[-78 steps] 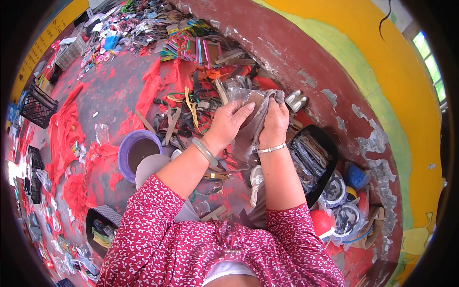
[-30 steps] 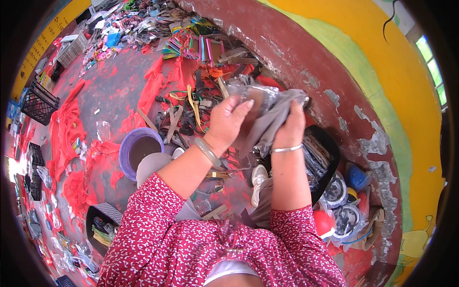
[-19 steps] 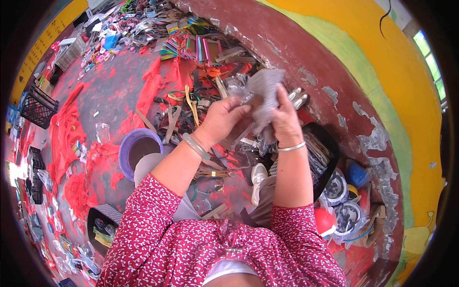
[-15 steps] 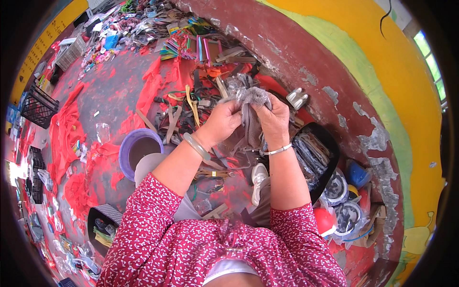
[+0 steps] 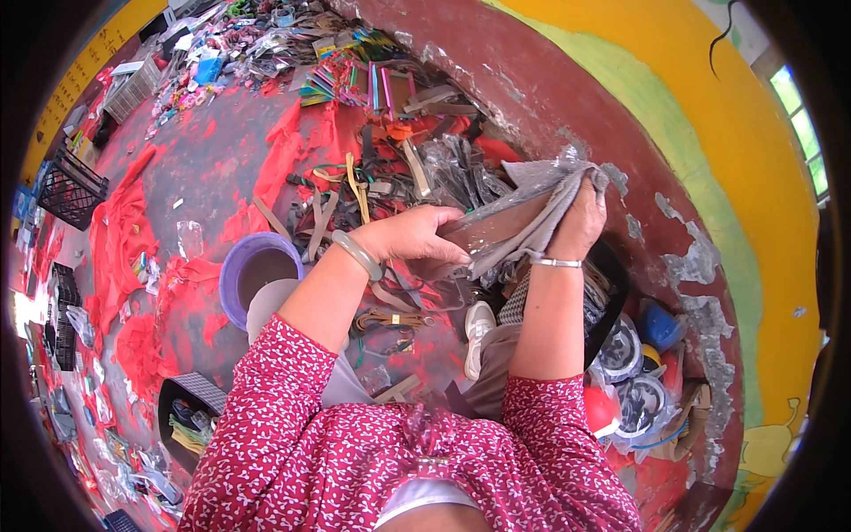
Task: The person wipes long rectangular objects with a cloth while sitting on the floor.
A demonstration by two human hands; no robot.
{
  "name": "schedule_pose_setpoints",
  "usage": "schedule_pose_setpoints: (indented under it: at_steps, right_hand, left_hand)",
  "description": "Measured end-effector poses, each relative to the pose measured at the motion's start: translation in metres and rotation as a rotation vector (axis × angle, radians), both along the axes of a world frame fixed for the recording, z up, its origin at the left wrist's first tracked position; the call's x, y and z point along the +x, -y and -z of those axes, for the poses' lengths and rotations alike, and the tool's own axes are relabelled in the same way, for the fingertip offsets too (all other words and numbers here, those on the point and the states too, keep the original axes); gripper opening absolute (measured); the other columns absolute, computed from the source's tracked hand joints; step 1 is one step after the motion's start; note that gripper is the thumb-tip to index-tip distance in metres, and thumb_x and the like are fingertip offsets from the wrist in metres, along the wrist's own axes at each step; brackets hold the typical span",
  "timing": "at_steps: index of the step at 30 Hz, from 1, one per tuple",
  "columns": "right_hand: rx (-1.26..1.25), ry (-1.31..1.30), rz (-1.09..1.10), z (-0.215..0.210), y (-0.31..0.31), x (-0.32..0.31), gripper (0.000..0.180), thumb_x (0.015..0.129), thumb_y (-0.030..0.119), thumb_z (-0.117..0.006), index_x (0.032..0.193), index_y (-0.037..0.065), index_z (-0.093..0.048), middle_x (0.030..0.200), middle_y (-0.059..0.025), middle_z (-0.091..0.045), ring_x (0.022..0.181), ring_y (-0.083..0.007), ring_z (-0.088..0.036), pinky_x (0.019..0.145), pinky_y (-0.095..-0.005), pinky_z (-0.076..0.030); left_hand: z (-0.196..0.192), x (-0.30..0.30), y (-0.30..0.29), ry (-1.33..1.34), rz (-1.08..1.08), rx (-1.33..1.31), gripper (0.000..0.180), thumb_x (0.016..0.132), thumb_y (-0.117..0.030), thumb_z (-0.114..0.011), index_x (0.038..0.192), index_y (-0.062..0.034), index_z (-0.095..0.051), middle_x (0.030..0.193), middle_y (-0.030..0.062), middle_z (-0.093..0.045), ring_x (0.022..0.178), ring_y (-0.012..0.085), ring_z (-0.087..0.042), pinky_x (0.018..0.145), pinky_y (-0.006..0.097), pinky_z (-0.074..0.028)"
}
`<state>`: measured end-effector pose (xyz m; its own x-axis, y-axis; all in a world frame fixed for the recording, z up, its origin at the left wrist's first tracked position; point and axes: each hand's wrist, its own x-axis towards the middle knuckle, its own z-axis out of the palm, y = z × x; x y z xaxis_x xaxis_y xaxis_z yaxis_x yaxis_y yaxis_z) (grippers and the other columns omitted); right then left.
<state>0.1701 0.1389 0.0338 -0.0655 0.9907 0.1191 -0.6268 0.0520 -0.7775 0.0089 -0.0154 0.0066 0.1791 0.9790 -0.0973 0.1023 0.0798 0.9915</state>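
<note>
Stretched between my two hands is a grey cloth (image 5: 545,208) with a flat brown strip (image 5: 498,227) lying along it. My left hand (image 5: 409,234) is closed on the near left end of the strip, thumb pressed toward the fingers. At the upper right, the bunched end of the cloth sits in my closed right hand (image 5: 581,217). Just beyond the cloth lies a bundle of dark straps in clear plastic (image 5: 456,168). Left of it, a heap of loose brown and black straps (image 5: 359,186) spreads over the floor.
A purple bucket (image 5: 231,282) stands left of my knees. By my right forearm is a black basket (image 5: 619,306). Bagged round items (image 5: 640,403) lie near a red rounded object (image 5: 601,406). A peeling wall (image 5: 532,106) borders the right; a black crate (image 5: 75,188) sits far left.
My hands have moved apart, the right one going right and the left one slightly down. The cloth, bunched between them before, is now spread out, exposing the brown strip.
</note>
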Motion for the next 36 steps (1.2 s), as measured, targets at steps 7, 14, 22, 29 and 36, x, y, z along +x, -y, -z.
schedule_pose_setpoints:
  at_steps: [7,14,22,29,36]
  right_hand:
    - [-0.111,-0.227,-0.303,0.01,-0.019,0.024,0.043,0.09,0.041,-0.049,0.115,0.007,-0.052,0.111,-0.0088,-0.056,0.103,-0.0232,-0.052,0.092,-0.0392,-0.04]
    - [-0.221,-0.35,-0.719,0.019,0.013,0.014,0.056,0.076,0.041,-0.067,0.12,0.01,-0.05,0.121,-0.0081,-0.053,0.111,-0.025,-0.049,0.098,-0.0418,-0.039]
    - [-0.499,-0.243,-0.471,0.034,-0.001,-0.008,0.02,0.08,0.008,-0.062,0.099,0.004,-0.059,0.091,-0.0103,-0.064,0.079,-0.0265,-0.062,0.07,-0.0418,-0.053]
    - [-0.418,-0.329,-0.413,0.019,-0.016,0.015,0.024,0.088,0.019,-0.055,0.104,0.002,-0.056,0.099,-0.0132,-0.063,0.09,-0.0291,-0.061,0.082,-0.044,-0.05]
    - [-0.379,-0.311,-0.436,0.015,-0.013,0.012,0.021,0.085,0.015,-0.059,0.102,0.003,-0.057,0.096,-0.011,-0.063,0.086,-0.0254,-0.06,0.077,-0.0391,-0.05]
  left_hand:
    - [-0.003,0.002,0.002,0.18,-0.142,-0.025,0.039,0.077,-0.008,-0.068,0.112,0.0009,-0.053,0.09,0.0002,-0.06,0.082,0.007,-0.054,0.072,0.024,-0.047]
    - [-0.006,0.004,0.0,0.328,-0.304,0.178,0.025,0.08,-0.007,-0.066,0.103,-0.0006,-0.058,0.091,-0.0001,-0.062,0.081,0.0064,-0.054,0.074,0.023,-0.045]
    - [0.014,0.015,-0.005,-0.208,-0.191,0.178,0.048,0.073,-0.027,-0.073,0.105,0.0022,-0.053,0.089,0.0117,-0.062,0.079,0.0149,-0.056,0.072,0.03,-0.046]
    - [0.013,0.003,-0.004,-0.52,-0.058,0.145,0.053,0.071,-0.03,-0.074,0.11,-0.0011,-0.052,0.091,0.0173,-0.059,0.084,0.0233,-0.058,0.076,0.033,-0.044]
    - [0.012,0.012,-0.001,-0.084,-0.121,0.083,0.038,0.077,-0.013,-0.069,0.108,0.0031,-0.054,0.093,0.0069,-0.063,0.082,0.0108,-0.058,0.075,0.025,-0.047]
